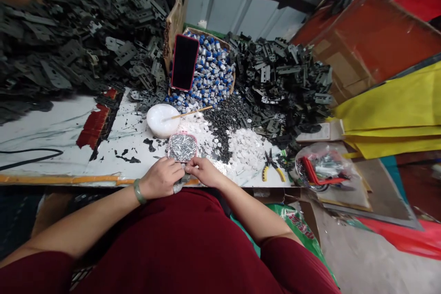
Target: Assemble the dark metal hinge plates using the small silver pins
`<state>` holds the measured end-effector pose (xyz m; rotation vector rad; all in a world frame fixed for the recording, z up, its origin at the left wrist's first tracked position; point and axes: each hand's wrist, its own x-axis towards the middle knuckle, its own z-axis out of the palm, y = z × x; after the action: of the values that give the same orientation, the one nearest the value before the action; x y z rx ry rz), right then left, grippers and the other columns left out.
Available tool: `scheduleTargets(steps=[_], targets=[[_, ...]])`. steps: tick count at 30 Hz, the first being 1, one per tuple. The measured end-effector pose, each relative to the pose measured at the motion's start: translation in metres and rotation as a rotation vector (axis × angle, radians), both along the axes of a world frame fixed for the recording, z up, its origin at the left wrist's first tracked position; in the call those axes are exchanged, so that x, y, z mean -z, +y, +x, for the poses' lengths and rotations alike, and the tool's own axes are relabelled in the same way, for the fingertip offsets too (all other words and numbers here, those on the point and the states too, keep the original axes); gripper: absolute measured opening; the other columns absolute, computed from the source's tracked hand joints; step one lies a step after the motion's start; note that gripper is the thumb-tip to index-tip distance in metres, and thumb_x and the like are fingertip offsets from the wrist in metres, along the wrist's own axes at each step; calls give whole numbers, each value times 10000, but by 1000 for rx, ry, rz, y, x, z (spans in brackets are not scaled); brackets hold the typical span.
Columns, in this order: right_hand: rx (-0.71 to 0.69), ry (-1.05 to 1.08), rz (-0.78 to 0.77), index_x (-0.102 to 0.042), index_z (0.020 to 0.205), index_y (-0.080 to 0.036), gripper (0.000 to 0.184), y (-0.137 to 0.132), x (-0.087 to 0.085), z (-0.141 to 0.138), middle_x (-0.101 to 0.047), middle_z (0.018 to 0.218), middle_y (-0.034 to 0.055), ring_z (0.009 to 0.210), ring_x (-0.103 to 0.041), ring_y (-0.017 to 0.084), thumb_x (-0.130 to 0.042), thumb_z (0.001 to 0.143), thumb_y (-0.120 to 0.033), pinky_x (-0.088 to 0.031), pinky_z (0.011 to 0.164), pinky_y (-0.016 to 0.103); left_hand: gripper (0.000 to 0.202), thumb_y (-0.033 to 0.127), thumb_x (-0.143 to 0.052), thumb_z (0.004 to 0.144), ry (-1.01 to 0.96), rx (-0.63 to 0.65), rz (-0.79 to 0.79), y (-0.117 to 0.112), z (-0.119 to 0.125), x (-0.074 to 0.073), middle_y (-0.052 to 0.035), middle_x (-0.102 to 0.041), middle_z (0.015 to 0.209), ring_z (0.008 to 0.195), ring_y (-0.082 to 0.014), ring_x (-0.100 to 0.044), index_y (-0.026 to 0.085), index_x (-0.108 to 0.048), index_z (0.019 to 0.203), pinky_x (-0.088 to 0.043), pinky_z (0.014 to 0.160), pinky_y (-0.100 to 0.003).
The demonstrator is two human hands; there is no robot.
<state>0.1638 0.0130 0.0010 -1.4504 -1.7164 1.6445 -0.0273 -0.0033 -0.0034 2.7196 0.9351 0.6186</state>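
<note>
Left hand (161,177) and right hand (205,171) are curled narrow, fingers meeting, and what they hold, if anything, is too small to tell! Just ahead, centered between them, sits the pink tray of screws (182,147).

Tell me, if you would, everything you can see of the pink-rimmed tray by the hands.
The small pink-rimmed tray is rounded, its rim plastic-looking, and heaped with short silver metal pieces. It lies flat on the white paint-spattered table, just beyond the left hand and right hand; whether they touch it cannot be told. White discs lie nearby.
</note>
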Motion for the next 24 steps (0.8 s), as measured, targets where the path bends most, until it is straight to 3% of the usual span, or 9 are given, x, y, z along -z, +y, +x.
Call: scheduleTargets(steps=[3, 8, 11, 14, 17, 19, 21, 24], targets=[[13, -2, 17, -538, 664, -166, 267, 0, -2, -1, -507, 630, -42, 629, -426, 98, -640, 748, -398, -341, 610, 224, 113, 207, -504, 784, -52, -30, -31, 1, -1, 0, -41, -557, 656, 656, -186, -451, 190, -598, 723, -316, 594, -325], [2, 288, -264, -531, 698, -166, 453, 0, 4, -3, -495, 630, -45, 601, -436, 96, -693, 643, -586, -367, 613, 238, 104, 297, -557, 755, -229, -76, -196, 2, -3, -4, -24, -560, 684, 654, -166, -483, 194, -554, 749, -391, 605, -295], [-7, 344, -270, -499, 716, -173, 502, 0, 5, -3, -477, 634, -45, 589, -421, 93, -668, 654, -641, -368, 613, 243, 117, 295, -546, 743, -242, -75, -217, 2, -5, -6, -31, -564, 713, 670, -175, -502, 193, -533, 797, -413, 624, -303], [-166, 261, -43, -489, 791, -177, 535, 3, -4, 0, -503, 704, -14, 640, -440, 117, -534, 738, -707, -378, 635, 261, 164, 293, -504, 758, -152, -40, -179, 1, -7, -6, -50, -578, 759, 703, -197, -519, 183, -522, 878, -415, 655, -327], [-425, 26, 412, -502, 869, -169, 587, 6, -19, 3, -538, 821, 49, 733, -460, 164, -424, 779, -744, -390, 694, 308, 165, 303, -463, 795, -112, -4, -173, -1, -8, -8, -54, -591, 778, 706, -199, -532, 184, -506, 902, -407, 653, -327], [-546, -114, 673, -497, 828, -171, 578, 7, -26, 2, -528, 800, 66, 731, -446, 179, -351, 819, -730, -387, 703, 326, 144, 308, -451, 812, -136, 9, -176, -2, -9, -10, -51, -596, 767, 695, -194, -536, 189, -500, 876, -404, 645, -320], [-605, -169, 810, -479, 774, -181, 559, 8, -30, -1, -514, 745, 63, 702, -433, 181, -264, 870, -688, -383, 684, 324, 123, 305, -447, 819, -180, 14, -170, -4, -10, -14, -46, -592, 738, 671, -187, -532, 193, -497, 836, -399, 628, -313], [-606, -137, 848, -474, 765, -187, 552, 13, -29, -9, -514, 719, 55, 679, -438, 175, -220, 894, -660, -377, 650, 305, 122, 309, -450, 822, -263, -32, -200, -6, -14, -18, -37, -586, 707, 646, -179, -526, 200, -497, 792, -398, 618, -309]])
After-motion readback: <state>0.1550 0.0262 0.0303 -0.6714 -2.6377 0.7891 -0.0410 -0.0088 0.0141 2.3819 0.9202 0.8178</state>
